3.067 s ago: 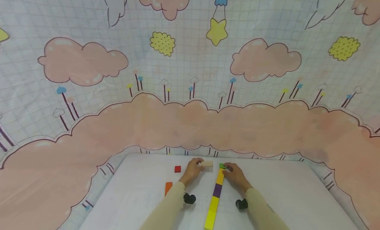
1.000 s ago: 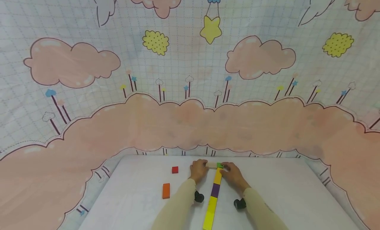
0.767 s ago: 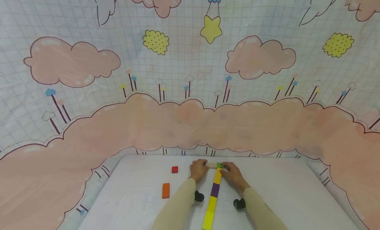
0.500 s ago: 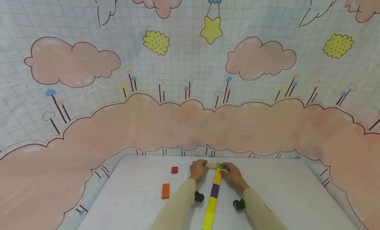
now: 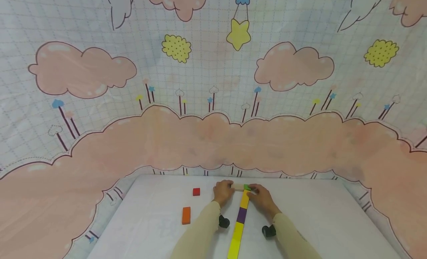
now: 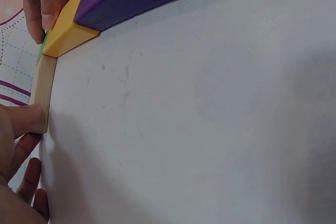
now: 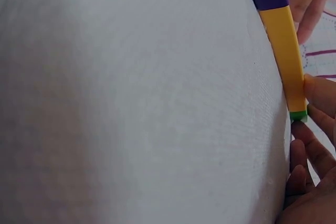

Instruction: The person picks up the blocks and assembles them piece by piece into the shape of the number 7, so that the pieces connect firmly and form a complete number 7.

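Note:
My left hand (image 5: pixel 222 192) pinches the left end of a plain wooden block (image 5: pixel 238 187), thumb on its near side in the left wrist view. The block's other end meets a green block (image 5: pixel 247 186), with no clear gap. My right hand (image 5: pixel 262 199) holds the green block from the right; its thumb touches the amber block (image 7: pixel 286 59) in the right wrist view. From the green block a row runs toward me: the amber block, a purple block (image 5: pixel 241 215), then a bright yellow stretch (image 5: pixel 235 240). Fingers partly cover the green block.
On the white table (image 5: pixel 150 229), a small red block (image 5: pixel 196 192) lies left of my left hand. An orange block (image 5: pixel 186 215) lies nearer, left of my left sleeve. A patterned cloth (image 5: pixel 213 140) rises behind the table's far edge.
Since the earliest frame, my left hand has moved right with the wooden block, closing its gap to the green block. My right hand stays at the green block. Over the last second, both hands keep still.

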Available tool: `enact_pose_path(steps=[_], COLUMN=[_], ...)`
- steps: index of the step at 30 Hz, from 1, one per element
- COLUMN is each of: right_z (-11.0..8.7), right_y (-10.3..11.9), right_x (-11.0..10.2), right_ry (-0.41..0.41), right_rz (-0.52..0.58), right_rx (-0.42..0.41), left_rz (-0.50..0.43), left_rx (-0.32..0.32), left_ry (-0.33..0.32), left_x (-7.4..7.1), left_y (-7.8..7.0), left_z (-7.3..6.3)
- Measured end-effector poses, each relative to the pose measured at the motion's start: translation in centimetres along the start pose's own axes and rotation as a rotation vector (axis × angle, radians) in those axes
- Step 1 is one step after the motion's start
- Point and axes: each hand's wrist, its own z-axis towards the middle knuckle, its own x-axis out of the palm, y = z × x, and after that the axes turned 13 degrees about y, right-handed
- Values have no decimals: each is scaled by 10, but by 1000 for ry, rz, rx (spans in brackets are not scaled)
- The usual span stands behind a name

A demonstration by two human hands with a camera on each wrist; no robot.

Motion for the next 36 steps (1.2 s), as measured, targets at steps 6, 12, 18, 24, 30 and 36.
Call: enact_pose_path(steps=[6, 12, 18, 24, 30, 36], right_z=[1, 1, -1, -1, -2, -1], right_y=[-1, -2, -1, 4, 4, 0], right_x=[-1, 0, 1, -3, -6, -1], right_ry=[6, 11, 18, 24, 17, 30], right_rz=[12, 13, 17, 26, 34, 44], right_rx=[8, -2, 7, 19, 35, 44], left_rz=[6, -5, -13, -57, -200, -278], left_rx=[13, 10, 2, 34, 107, 133], left_ry=[-22, -20, -11, 22, 63, 77], left_x=[2, 3, 2, -7, -16, -26], left_y=[2, 2, 1, -3, -4, -1], left_z=[1, -1, -4, -1, -2, -10])
